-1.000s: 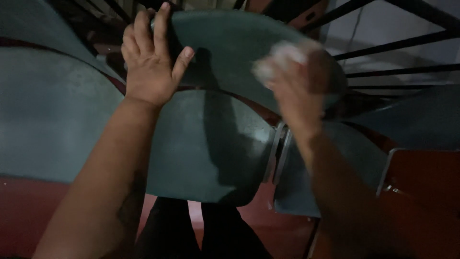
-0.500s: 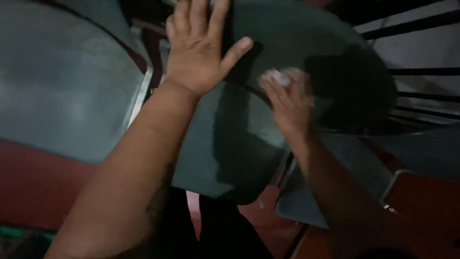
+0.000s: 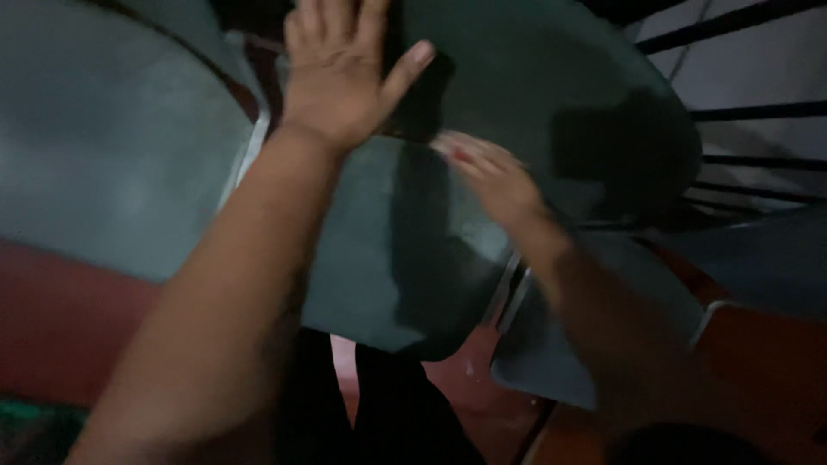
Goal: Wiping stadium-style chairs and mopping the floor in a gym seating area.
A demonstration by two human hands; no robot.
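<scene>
Your left hand lies flat and open against the upper grey-green panel, fingers spread. Your right hand is blurred on the lower panel; I cannot tell whether it grips anything. Black bars stand right.

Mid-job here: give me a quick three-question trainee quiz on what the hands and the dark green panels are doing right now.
1. True or false: the left hand lies flat with fingers spread on the upper green panel.
2. Which hand is motion-blurred? A left, B right.
3. What colour is the floor beneath the panels?

Key: 1 true. 2 B, the right hand, on the panel surface beside the left; whether it holds anything cannot be told. 3 red.
</scene>
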